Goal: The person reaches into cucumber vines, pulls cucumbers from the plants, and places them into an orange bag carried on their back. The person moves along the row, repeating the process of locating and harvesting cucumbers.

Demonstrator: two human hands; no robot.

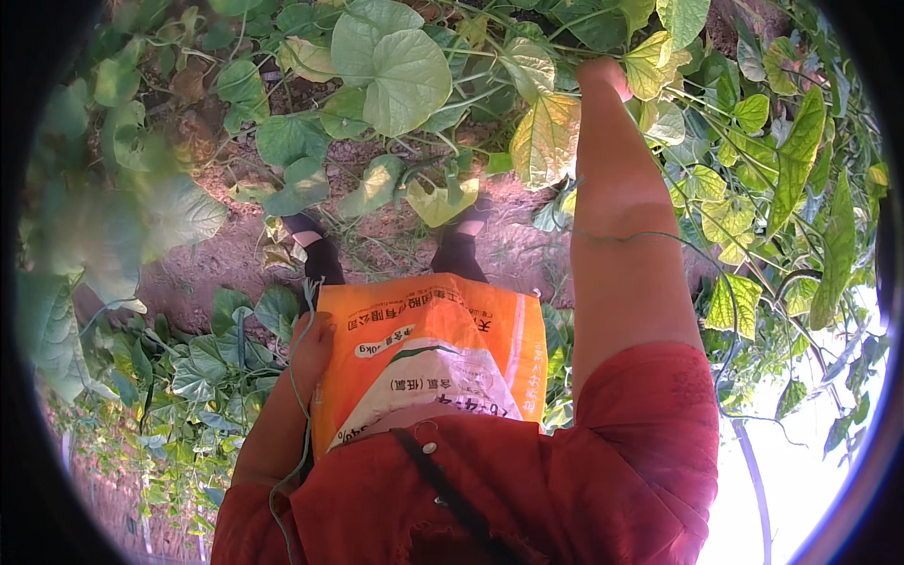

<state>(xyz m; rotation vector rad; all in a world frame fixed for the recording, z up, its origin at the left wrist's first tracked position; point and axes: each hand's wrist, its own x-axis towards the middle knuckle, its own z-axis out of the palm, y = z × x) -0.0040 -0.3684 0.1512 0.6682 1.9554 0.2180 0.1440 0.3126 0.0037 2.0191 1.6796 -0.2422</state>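
Note:
An orange-and-white woven plastic sack (424,311), bearing printed writing, hangs in front of my body. My left hand (311,349) is at its left edge with the fingers curled around the rim, the fingertips hidden. A thin green string (306,417) runs past this hand and down along my left forearm. My right arm reaches far forward into the vines, where my right hand (604,74) is partly covered by a yellowing leaf (646,67). What its fingers touch cannot be seen. Just left of it hangs a large yellow-brown leaf (547,138).
Broad-leaved climbing vines (395,78) crowd the front and both sides. A curved dark green fruit, apparently a cucumber (798,275), hangs at right. My feet in dark footwear (458,256) stand on a bare soil path (526,226). Another string (731,304) loops near my right arm.

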